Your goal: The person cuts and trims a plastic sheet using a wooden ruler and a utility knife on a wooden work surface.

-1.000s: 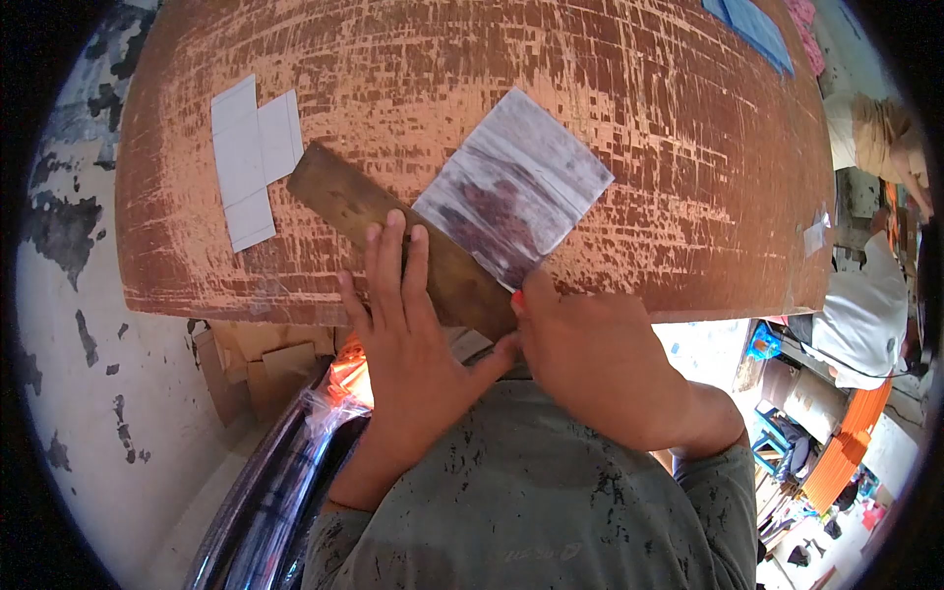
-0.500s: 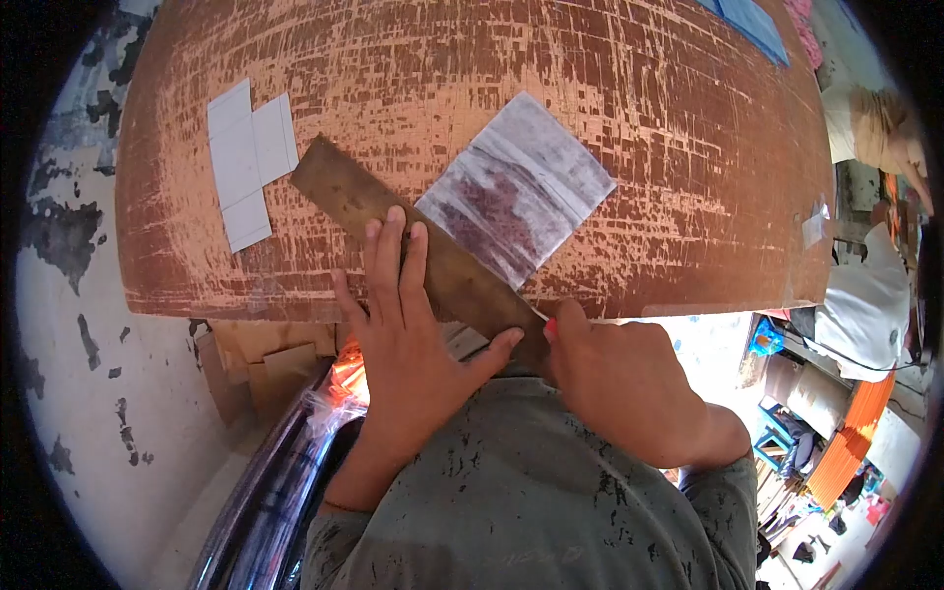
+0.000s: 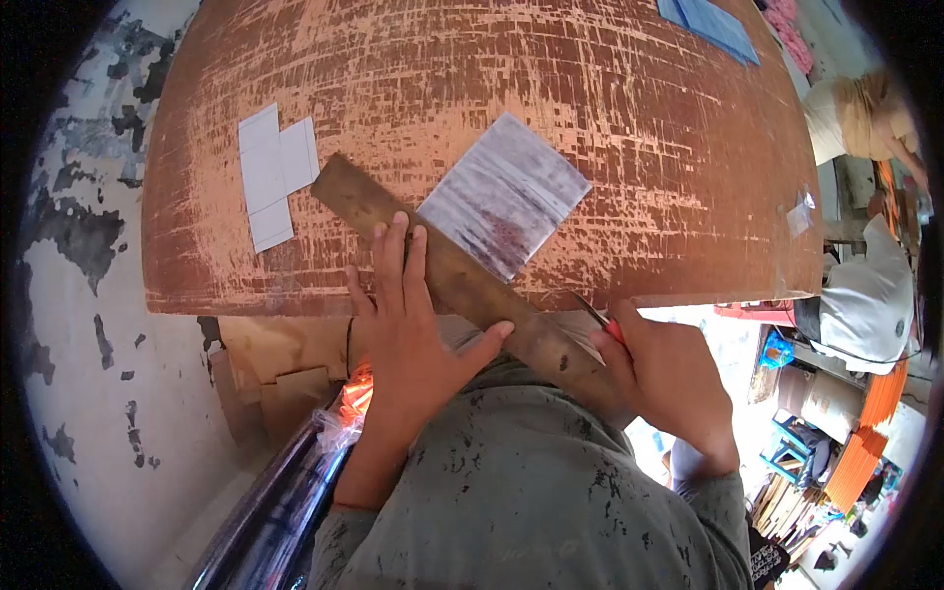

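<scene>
A flat brown straightedge (image 3: 457, 270) lies diagonally across the scored brown tabletop (image 3: 678, 236), its lower end reaching over the front edge toward my body. My left hand (image 3: 413, 324) presses down on it with fingers spread, the thumb near the lower part. Along the straightedge's upper right side lies a square, whitish, semi-transparent sheet (image 3: 506, 197) with dark streaks. My right hand (image 3: 674, 369) is closed around a knife (image 3: 614, 329) with a red handle. Its thin blade points up and left, near the table's front edge and apart from the sheet.
A white paper cutout with drawn lines (image 3: 264, 177) lies left of the straightedge. Folded blue material (image 3: 710, 28) rests at the far right. Shiny wrapped rolls (image 3: 270, 501) stand below left. Another person (image 3: 865, 118) is at the right, near cluttered shelves.
My right hand has moved right with the knife, away from the sheet and straightedge's edge, so the blade shows more. The sheet looks flatter. My left hand stays on the straightedge.
</scene>
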Motion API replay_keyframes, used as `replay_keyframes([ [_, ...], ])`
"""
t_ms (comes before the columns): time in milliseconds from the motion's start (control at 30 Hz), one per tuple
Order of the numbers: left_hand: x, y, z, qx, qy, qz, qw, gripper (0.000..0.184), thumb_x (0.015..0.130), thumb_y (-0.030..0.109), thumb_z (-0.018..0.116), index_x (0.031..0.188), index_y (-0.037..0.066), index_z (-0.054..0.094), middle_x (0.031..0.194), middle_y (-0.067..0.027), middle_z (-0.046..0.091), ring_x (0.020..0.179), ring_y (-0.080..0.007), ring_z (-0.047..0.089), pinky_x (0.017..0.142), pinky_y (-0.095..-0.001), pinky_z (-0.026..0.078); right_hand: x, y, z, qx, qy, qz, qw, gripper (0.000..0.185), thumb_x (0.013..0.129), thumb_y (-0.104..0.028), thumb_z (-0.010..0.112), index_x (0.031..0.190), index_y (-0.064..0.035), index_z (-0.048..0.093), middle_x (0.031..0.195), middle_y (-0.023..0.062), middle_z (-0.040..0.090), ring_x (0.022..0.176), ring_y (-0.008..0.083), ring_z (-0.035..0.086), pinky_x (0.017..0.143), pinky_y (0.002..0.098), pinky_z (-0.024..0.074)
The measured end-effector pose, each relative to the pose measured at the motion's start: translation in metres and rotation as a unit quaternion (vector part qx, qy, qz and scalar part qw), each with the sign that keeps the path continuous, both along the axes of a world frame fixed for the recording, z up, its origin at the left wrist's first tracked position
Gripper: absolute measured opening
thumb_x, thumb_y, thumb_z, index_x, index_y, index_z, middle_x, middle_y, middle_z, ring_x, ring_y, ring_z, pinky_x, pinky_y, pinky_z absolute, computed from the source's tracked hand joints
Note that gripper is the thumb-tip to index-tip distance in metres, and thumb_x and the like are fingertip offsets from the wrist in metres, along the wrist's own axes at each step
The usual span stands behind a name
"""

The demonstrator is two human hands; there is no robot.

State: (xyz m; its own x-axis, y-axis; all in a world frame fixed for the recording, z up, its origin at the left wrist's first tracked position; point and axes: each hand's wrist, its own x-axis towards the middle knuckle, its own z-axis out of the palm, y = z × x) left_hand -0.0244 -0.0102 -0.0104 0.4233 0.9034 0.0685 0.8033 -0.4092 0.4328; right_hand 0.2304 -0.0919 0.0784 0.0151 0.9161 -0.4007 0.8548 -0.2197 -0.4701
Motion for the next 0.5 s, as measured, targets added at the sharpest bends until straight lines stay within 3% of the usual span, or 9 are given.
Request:
replay_keyframes([
  [100,-0.002,-0.001,-0.001,0.006,-0.021,-0.008,1.0,0.129,0.077,0.062,0.09,0.172,0.003,0.026,0.18,-0.0216,0.025,0.167,-0.0446,0.021,0.132,-0.0705,0.008,0.0,-0.025,-0.023,-0.016,0.04,-0.041,0.998,0.029,0.111,-0.031,0.062,0.11,-0.0018,0.063,0.085,0.0256,0.072,0.08,0.0464,0.073,0.068,0.0541,0.0534],
  [133,-0.004,-0.001,0.002,0.002,-0.022,-0.016,1.0,0.126,0.079,0.063,0.088,0.17,0.0,0.028,0.179,-0.0229,0.026,0.167,-0.045,0.022,0.131,-0.072,0.01,0.0,-0.033,-0.031,-0.023,0.06,-0.05,0.997,0.033,0.108,-0.033,0.07,0.11,-0.0008,0.064,0.086,0.0233,0.073,0.077,0.0403,0.074,0.068,0.0482,0.054],
  [167,-0.005,-0.002,0.003,-0.001,-0.021,-0.025,0.999,0.124,0.081,0.064,0.087,0.169,-0.002,0.03,0.178,-0.0242,0.026,0.166,-0.0455,0.023,0.13,-0.0734,0.012,-0.001,-0.036,-0.032,-0.023,0.061,-0.049,0.997,0.033,0.108,-0.033,0.07,0.11,-0.0008,0.064,0.086,0.0233,0.073,0.077,0.0403,0.074,0.068,0.0482,0.054],
  [267,-0.005,-0.004,0.001,0.014,-0.038,-0.024,0.999,0.122,0.081,0.064,0.087,0.168,-0.002,0.033,0.177,-0.0254,0.028,0.165,-0.0463,0.025,0.13,-0.0729,0.011,-0.004,-0.04,-0.036,-0.061,0.193,-0.132,0.97,0.04,0.094,-0.03,0.09,0.099,-0.0027,0.062,0.08,0.0093,0.07,0.069,0.0191,0.066,0.066,0.0347,0.0513],
  [400,-0.013,0.0,-0.002,0.017,-0.024,-0.034,0.999,0.121,0.082,0.064,0.087,0.167,-0.002,0.034,0.177,-0.0261,0.029,0.164,-0.0467,0.028,0.13,-0.0706,0.017,-0.004,-0.054,-0.06,-0.047,0.23,-0.159,0.959,0.034,0.092,-0.018,0.092,0.095,-0.0031,0.061,0.084,0.0087,0.074,0.072,0.0166,0.069,0.067,0.033,0.0523],
  [467,-0.022,0.011,-0.014,0.06,-0.19,-0.052,0.979,0.1,0.091,0.049,0.082,0.167,-0.001,0.037,0.176,-0.0268,0.031,0.163,-0.0469,0.031,0.13,-0.0663,0.024,0.003,-0.063,-0.068,0.018,0.264,-0.152,0.952,0.037,0.094,-0.027,0.091,0.092,-0.0043,0.062,0.084,0.0124,0.074,0.076,0.0192,0.073,0.068,0.0359,0.0549],
  [500,-0.024,0.017,-0.014,0.062,-0.189,-0.049,0.979,0.1,0.091,0.049,0.082,0.167,-0.001,0.037,0.176,-0.0268,0.031,0.163,-0.0469,0.031,0.13,-0.0663,0.024,0.007,-0.068,-0.076,0.018,0.264,-0.148,0.953,0.037,0.094,-0.027,0.091,0.092,-0.0043,0.062,0.084,0.0124,0.074,0.076,0.0192,0.073,0.068,0.0359,0.0549],
])
